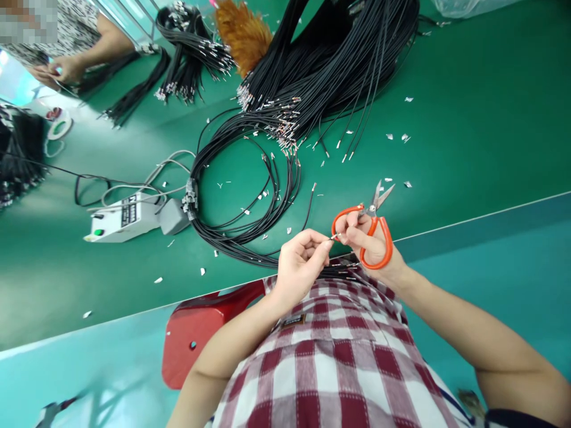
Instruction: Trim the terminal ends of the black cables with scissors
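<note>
"Pose?"
"The left hand [301, 263] pinches a black cable tip [332, 237]; at its three o'clock, the right hand [369, 242], curled, holds orange-handled scissors [372, 210], blades [386, 196] toward one."
"Around them?"
"Green tabletop [473, 119]; coiled cables [232, 238] at ten, red stool [182, 351] at eight."

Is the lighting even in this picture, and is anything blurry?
In the head view, lighting is uneven: the green tabletop looks paler toward the left, darker at right; also in the head view, the orange-handled scissors look fairly crisp, the floor at lower left looks soft, and a pixelated patch covers the top-left corner.
</note>
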{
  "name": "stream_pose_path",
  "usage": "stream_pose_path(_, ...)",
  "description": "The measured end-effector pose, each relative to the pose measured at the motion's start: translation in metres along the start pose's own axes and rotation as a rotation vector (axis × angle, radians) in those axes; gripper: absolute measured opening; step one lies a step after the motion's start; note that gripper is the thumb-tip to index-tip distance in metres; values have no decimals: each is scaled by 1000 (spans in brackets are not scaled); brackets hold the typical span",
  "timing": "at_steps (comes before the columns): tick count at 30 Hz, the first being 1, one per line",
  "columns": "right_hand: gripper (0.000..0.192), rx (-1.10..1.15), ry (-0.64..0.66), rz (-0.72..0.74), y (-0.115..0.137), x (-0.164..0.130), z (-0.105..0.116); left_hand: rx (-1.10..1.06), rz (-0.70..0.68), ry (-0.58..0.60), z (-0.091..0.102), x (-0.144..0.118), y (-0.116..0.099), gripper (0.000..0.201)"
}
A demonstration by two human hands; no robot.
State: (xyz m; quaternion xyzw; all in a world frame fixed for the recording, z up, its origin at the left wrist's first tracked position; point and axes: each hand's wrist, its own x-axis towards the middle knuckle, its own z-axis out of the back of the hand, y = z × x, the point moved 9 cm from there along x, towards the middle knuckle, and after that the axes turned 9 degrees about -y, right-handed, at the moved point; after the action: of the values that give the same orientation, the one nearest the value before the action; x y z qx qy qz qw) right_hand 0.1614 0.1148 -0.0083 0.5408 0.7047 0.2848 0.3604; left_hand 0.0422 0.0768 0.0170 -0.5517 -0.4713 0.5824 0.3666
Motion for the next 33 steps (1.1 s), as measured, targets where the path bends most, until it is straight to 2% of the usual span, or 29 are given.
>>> stream_pose_path(3, 30, -24, 11, -5, 5, 0, -4, -1, -5, 5, -1, 1, 0, 36)
stream_pose_path(9, 28, 175, 0, -276, -22, 0, -4, -57, 33, 64, -4, 1, 5, 35)
stream_pose_path(14, 27, 254, 30, -397, -30, -1, -8, -58, 55, 47, -2, 0, 7, 36)
stream_pose_path(20, 29, 180, 11, -366, -27, -5, -3, -53, 30, -15, 3, 2, 4, 35)
stream_pose_path(24, 31, 142, -17, -298, -26, -6, 0, -32, 28, 23, 1, 3, 6, 33)
stream_pose_path(27, 32, 106, -54, -215, -22, -5, 3, -1, -24, 51, 0, 3, 5, 29)
stream_pose_path(33, 33, 61, -72, -191, -18, -3, 1, 0, -102, 4, 3, 2, -2, 26)
